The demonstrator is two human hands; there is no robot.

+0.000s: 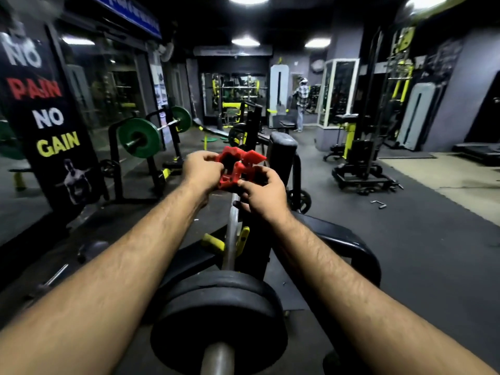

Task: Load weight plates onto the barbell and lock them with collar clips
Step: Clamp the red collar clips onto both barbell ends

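Both arms are stretched out over the bar. The left hand (pixel 201 169) and right hand (pixel 263 192) each grip the red collar clips (pixel 238 169) (looks like two stuck together, hard to tell), held up in the air above the barbell (pixel 232 234). Two black weight plates (pixel 219 315) already sit on the near sleeve, no clip on them yet.

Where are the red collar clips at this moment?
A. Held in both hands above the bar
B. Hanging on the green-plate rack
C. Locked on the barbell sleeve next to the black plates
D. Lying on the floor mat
A: the left hand and right hand both grip the red collar clips in the air above the barbell, away from the black plates.
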